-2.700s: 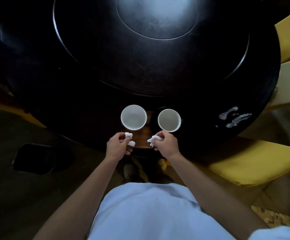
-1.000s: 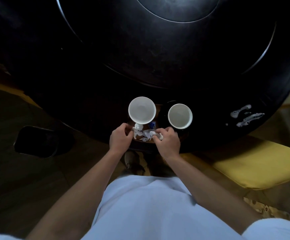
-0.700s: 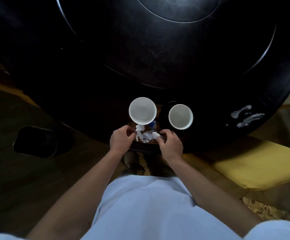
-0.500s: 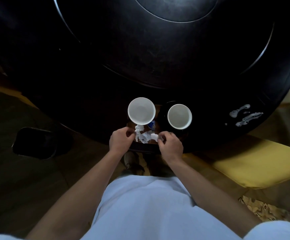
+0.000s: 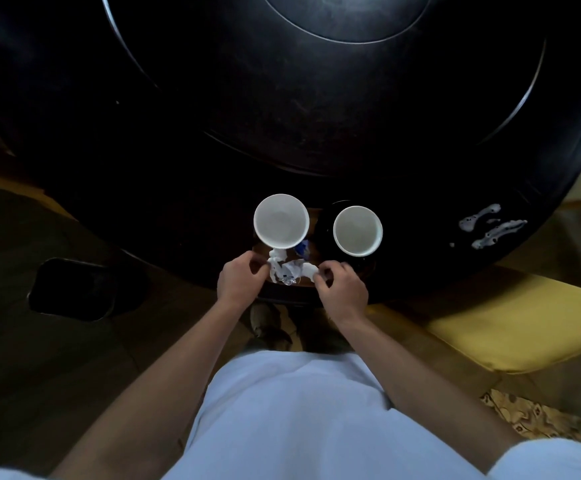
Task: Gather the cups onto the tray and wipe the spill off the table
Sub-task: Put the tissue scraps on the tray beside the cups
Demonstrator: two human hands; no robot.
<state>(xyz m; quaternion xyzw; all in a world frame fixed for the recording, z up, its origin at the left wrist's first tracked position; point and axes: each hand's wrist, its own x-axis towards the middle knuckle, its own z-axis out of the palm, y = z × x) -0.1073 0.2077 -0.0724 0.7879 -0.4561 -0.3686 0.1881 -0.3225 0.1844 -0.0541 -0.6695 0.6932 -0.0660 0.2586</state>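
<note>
Two white cups stand side by side on a brown tray (image 5: 365,270) at the near edge of the dark round table (image 5: 282,133): the left cup (image 5: 281,220) and the right cup (image 5: 357,230). Just in front of them lies crumpled white tissue (image 5: 287,269). My left hand (image 5: 240,280) pinches its left end and my right hand (image 5: 341,289) pinches its right end, both with curled fingers. A white spill (image 5: 493,226) streaks the table far to the right.
A raised round turntable (image 5: 316,81) fills the table's middle. A yellow chair seat (image 5: 517,327) sits to the right below the spill. A dark bin (image 5: 72,289) stands on the floor at the left. A small blue scrap (image 5: 302,249) lies between the cups.
Earlier each hand held a separate wad of tissue in front of the cups. Now the tissue lies spread on the tray between both hands. The cups have not moved.
</note>
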